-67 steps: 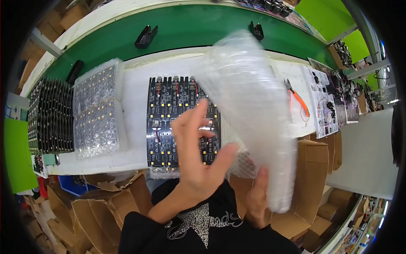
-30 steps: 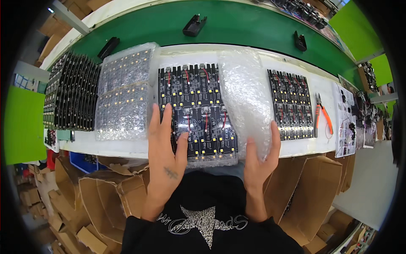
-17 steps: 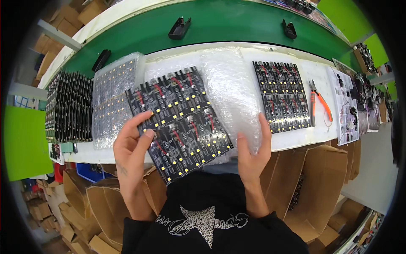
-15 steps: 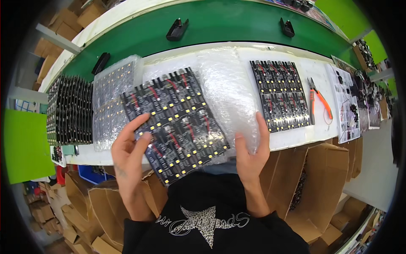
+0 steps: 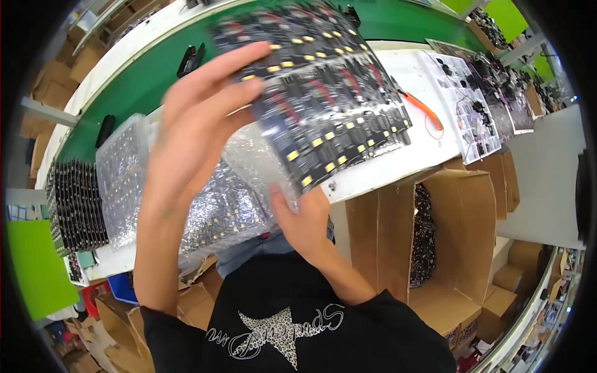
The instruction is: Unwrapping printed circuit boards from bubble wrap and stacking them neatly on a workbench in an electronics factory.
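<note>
A circuit board panel [image 5: 329,93] with rows of yellow LEDs and short red wires is raised close to view, tilted and slightly blurred. My left hand [image 5: 199,118] grips its left edge, fingers and thumb closed on it. Under its lower corner is my right hand [image 5: 308,217], thumb stretched up apart from the fingers, beside clear bubble wrap [image 5: 252,149]. The board partly hides the right fingers; I see nothing held there. At the table's front edge lies a panel under bubble wrap [image 5: 224,208], left of my right hand. The raised board covers the table's middle.
Stacked board panels [image 5: 74,205] stand at the far left, beside a wrapped panel [image 5: 124,180]. Orange-handled pliers [image 5: 423,109] and a white compartment tray [image 5: 463,105] lie right. A cardboard box [image 5: 460,230] stands below the table edge. Black casings [image 5: 189,60] sit on the green strip.
My left hand has lifted the panel up and to the right, uncovering the bubble-wrapped panel beneath. My right hand has moved left, below the board. The whole view has shifted.
</note>
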`<state>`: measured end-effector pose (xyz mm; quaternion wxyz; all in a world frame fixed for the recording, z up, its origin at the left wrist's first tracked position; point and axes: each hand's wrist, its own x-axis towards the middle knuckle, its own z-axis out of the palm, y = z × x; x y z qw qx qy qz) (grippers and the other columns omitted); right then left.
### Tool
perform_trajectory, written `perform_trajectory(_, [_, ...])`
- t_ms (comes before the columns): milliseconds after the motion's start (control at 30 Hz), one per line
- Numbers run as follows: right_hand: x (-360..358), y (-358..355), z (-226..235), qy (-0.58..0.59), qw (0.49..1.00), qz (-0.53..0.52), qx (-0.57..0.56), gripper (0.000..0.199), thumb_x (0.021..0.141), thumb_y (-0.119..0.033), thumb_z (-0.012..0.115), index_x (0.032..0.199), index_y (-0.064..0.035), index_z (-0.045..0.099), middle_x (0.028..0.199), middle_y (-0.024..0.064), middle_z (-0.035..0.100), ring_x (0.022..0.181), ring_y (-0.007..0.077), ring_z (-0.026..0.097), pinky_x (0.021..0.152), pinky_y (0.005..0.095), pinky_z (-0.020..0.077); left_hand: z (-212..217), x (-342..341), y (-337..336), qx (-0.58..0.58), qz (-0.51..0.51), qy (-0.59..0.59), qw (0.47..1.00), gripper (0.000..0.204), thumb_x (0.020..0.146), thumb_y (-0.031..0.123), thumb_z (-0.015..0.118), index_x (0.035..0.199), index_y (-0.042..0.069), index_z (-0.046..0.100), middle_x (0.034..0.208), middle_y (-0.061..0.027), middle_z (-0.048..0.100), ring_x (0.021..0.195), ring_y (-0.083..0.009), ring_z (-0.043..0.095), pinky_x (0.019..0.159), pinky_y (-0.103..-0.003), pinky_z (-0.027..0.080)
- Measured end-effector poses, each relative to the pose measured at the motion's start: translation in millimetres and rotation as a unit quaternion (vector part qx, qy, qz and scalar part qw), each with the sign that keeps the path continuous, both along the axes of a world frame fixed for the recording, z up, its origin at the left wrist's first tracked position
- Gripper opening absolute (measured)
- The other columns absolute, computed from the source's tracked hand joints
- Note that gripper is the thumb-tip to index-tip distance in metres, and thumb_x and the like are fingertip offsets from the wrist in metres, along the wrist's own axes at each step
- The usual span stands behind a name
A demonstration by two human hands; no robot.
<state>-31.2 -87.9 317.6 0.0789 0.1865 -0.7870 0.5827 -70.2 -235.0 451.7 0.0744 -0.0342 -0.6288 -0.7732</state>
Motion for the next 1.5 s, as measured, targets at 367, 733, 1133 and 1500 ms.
perform_trajectory(367, [-4.5, 2.6, 2.7, 0.041, 0.997, 0.011, -0.069, 0.053, 0.078, 0.003, 0.065, 0.129, -0.0004, 0.051, 0.119, 0.0212, 0.057, 0.106, 0.0351, 0.059, 0.089, 0.0358, 0.0468, -54.0, -70.6, 41.4, -0.01, -0.085, -0.18, 0.98, 0.04, 0.089, 0.004, 0.055, 0.128, -0.004, 0.053, 0.105, -0.0088, 0.062, 0.097, -0.0147, 0.058, 0.086, -0.028, 0.049])
perform_trajectory(733, [-6.2, 3.3, 4.4, 0.048, 0.997, 0.032, -0.056, 0.053, 0.078, 0.003, 0.064, 0.129, 0.0015, 0.05, 0.118, 0.021, 0.058, 0.104, 0.0349, 0.059, 0.089, 0.0358, 0.047, -21.5, -35.8, 21.7, -0.215, -0.002, -0.135, 0.967, 0.05, 0.093, 0.021, 0.057, 0.137, -0.001, 0.045, 0.124, -0.0158, 0.055, 0.115, -0.0214, 0.054, 0.1, -0.034, 0.044])
perform_trajectory(1133, [1.3, -8.7, 10.6, 0.063, 0.998, -0.02, -0.011, 0.058, 0.079, 0.001, 0.068, 0.132, 0.0067, 0.046, 0.125, 0.0236, 0.057, 0.112, 0.0334, 0.06, 0.093, 0.0352, 0.0472, -55.5, 137.9, -18.9, -0.53, 0.275, -0.181, 0.781, 0.051, 0.092, 0.021, 0.059, 0.136, -0.002, 0.044, 0.15, -0.0268, 0.026, 0.138, -0.04, 0.029, 0.112, -0.043, 0.025])
perform_trajectory(1500, [42.9, -71.4, 117.6, 0.222, 0.916, 0.256, -0.213, 0.04, 0.084, -0.005, 0.064, 0.123, 0.0009, 0.056, 0.116, 0.0298, 0.06, 0.087, 0.0353, 0.068, 0.078, 0.0416, 0.0573, -118.8, 167.2, -22.9, 0.042, 0.299, -0.157, 0.94, 0.043, 0.094, 0.02, 0.053, 0.131, -0.002, 0.048, 0.135, -0.0235, 0.04, 0.122, -0.0344, 0.042, 0.105, -0.041, 0.031])
